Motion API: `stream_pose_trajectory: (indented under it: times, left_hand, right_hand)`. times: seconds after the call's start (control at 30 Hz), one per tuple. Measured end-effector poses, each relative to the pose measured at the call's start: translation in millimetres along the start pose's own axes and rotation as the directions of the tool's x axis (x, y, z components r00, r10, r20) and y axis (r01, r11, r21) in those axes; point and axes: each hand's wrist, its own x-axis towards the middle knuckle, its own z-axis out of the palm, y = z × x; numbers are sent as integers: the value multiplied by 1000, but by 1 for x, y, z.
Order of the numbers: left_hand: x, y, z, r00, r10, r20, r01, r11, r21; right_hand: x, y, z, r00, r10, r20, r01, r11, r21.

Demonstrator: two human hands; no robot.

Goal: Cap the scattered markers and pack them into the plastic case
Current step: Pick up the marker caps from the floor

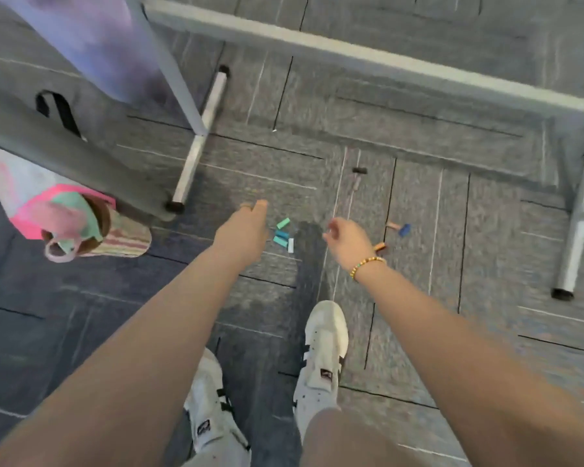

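Both arms reach down and forward over the floor (418, 203). The left hand (243, 227) hangs with fingers loosely extended, holding nothing; the right hand (346, 239) is loosely curled, its contents unclear. Between them lie teal caps (281, 234), axes running diagonally, and orange and blue pieces (398, 228) lie right.

We see a grey carpet floor (418, 146) of lined tiles under us. At ten o'clock stands a grey chair (48, 143), its metal leg (196, 146) angled toward the centre. Just below it, at nine o'clock, lies a striped bag (125, 237) with pink and green cloth (61, 214) spilling out. A white bench edge (351, 52) crosses from twelve to two o'clock, its leg (577, 224) at three. Our white sneakers (324, 348) stand at six.
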Motion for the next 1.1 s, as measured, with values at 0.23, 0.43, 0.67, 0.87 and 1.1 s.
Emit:
stream_pose_trajectory:
  times: [0.23, 0.43, 0.67, 0.87, 1.1]
  left_hand:
    - [81, -28, 77, 989, 28, 148, -42, 995, 96]
    - [115, -21, 100, 962, 225, 152, -247, 958, 143]
    - [123, -19, 95, 926, 317, 202, -358, 908, 217]
    - [125, -7, 104, 947, 287, 146, -322, 852, 411]
    - [124, 16, 103, 973, 146, 178, -209, 887, 411]
  right_hand:
    - [68, 16, 98, 992, 70, 106, -65, 997, -52]
    - [82, 15, 117, 994, 109, 29, -106, 990, -87]
    - [84, 7, 118, 990, 139, -23, -141, 973, -181]
    - [87, 12, 116, 997, 48, -59, -66, 929, -364]
    - [82, 39, 97, 992, 81, -102, -112, 931, -348]
